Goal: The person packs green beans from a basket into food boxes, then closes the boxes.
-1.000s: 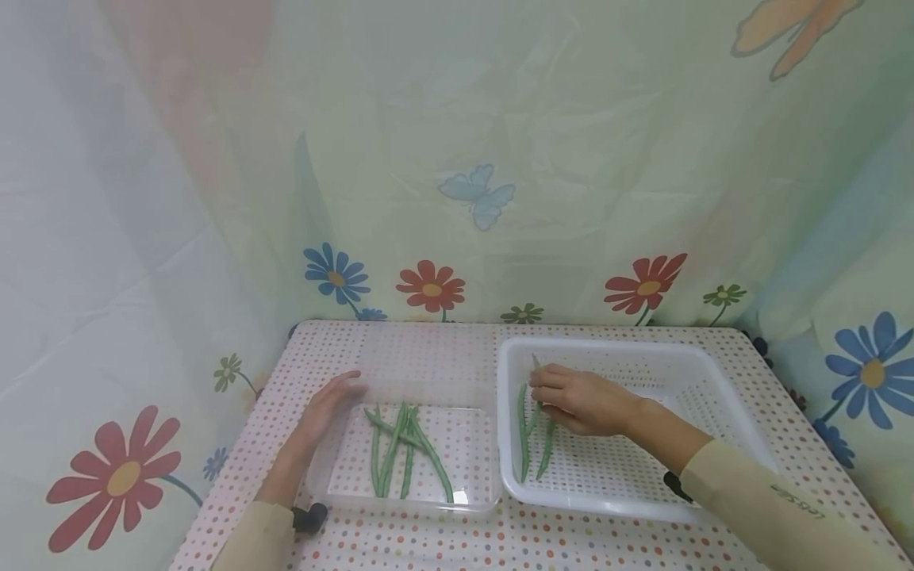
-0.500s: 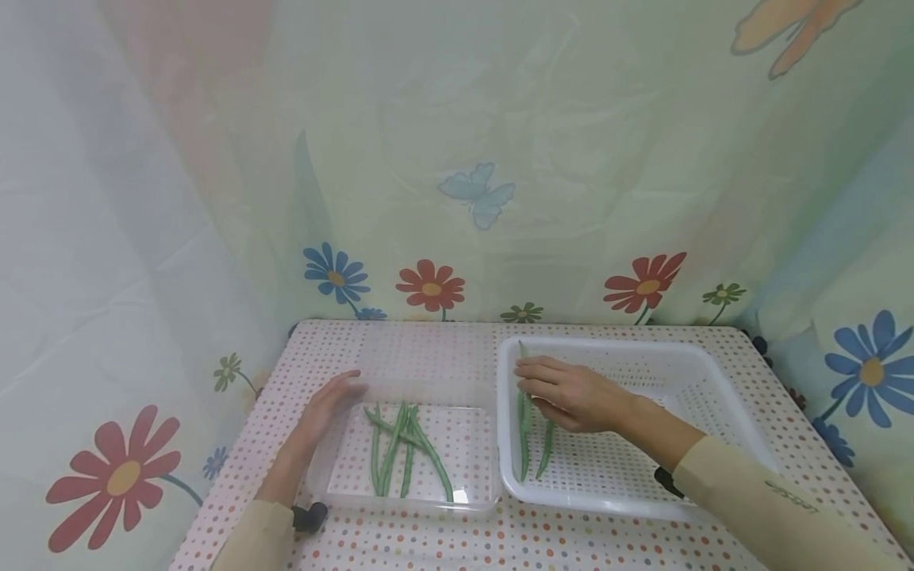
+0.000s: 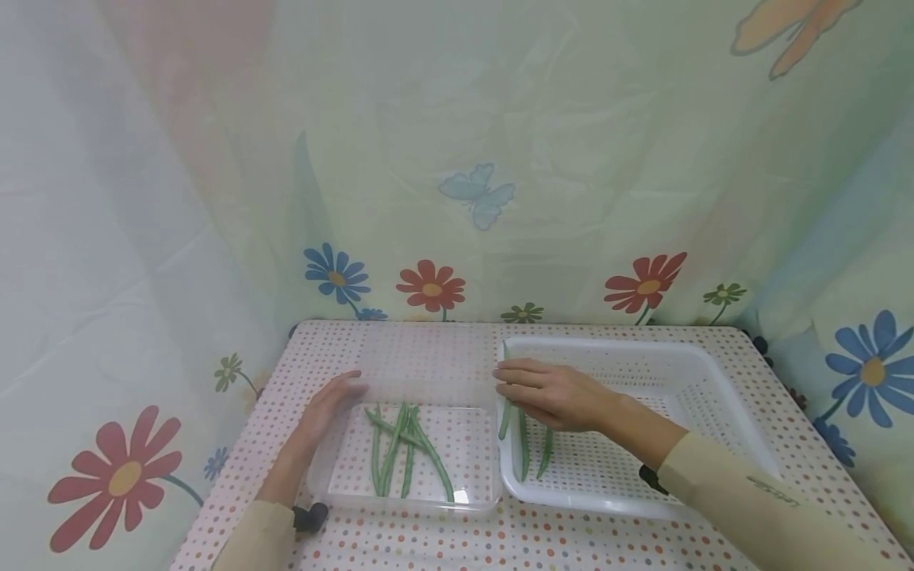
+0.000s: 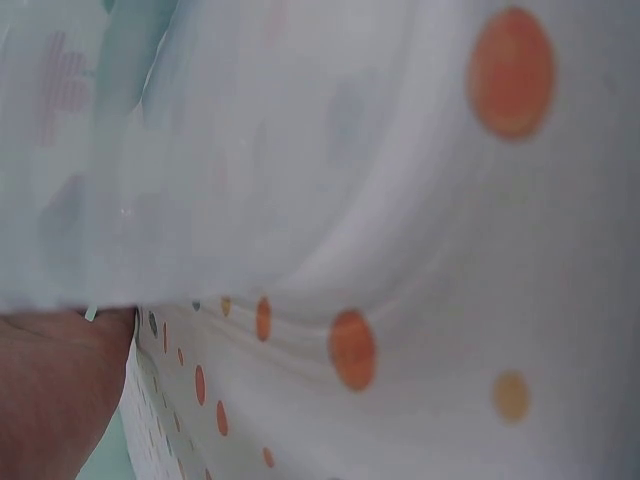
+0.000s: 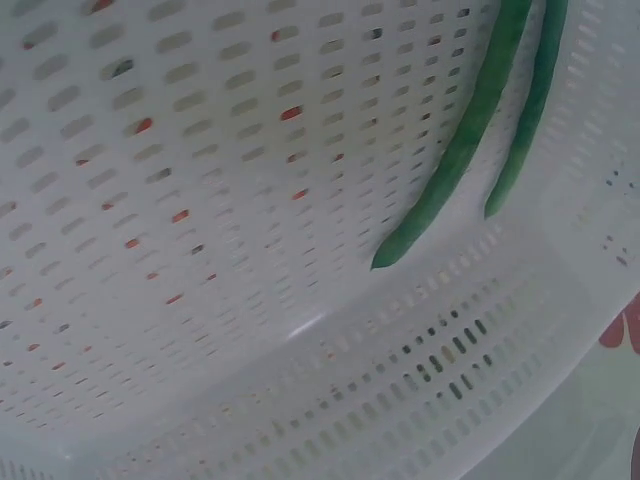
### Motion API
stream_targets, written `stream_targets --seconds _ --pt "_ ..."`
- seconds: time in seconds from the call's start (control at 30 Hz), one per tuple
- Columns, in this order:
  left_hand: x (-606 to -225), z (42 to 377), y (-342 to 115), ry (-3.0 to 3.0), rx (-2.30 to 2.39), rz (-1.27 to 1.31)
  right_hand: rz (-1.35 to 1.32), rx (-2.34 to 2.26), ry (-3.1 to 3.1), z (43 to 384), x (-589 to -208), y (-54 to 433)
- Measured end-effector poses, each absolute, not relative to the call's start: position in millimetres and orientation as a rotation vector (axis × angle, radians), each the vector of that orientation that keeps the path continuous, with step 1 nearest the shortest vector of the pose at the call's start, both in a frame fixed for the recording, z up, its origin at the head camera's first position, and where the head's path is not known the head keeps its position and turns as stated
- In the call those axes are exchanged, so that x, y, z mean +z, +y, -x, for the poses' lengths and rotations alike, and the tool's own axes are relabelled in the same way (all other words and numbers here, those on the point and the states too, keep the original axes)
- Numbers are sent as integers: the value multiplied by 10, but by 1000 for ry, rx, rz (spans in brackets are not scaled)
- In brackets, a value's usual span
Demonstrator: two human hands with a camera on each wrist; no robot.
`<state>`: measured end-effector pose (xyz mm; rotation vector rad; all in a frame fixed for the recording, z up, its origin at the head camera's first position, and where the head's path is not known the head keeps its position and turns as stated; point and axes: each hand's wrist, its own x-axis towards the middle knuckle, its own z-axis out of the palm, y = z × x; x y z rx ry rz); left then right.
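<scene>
In the head view my right hand (image 3: 553, 394) pinches a green bean (image 3: 504, 423) over the left rim of a white perforated basket (image 3: 614, 506). Two more beans lie inside along the basket's left side; the right wrist view shows these green beans (image 5: 455, 160) without the hand. My left hand (image 3: 327, 406) lies along the left side of a clear plastic box (image 3: 467, 476), its fingers relaxed at the wall. Several green beans (image 3: 391, 456), some crossed, are on the box's floor. The left wrist view has the box's wall (image 4: 230, 150) close up, with part of the hand beneath it.
Box and basket stand side by side, edges nearly meeting, on a table with a dotted cloth (image 3: 428, 543). A flowered curtain (image 3: 557, 198) hangs behind the table and at both sides.
My right hand has moved left with the green bean, from inside the basket to over its left rim. The left hand and the box have stayed still.
</scene>
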<state>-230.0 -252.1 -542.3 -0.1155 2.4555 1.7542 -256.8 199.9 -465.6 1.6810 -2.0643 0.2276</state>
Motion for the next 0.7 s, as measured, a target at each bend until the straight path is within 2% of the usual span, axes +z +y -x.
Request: stream_targets --seconds 0.7 --pt "-5408 2292 -2525 2455 1765 88 -1742 191 -1994 2573 -4610 1643"
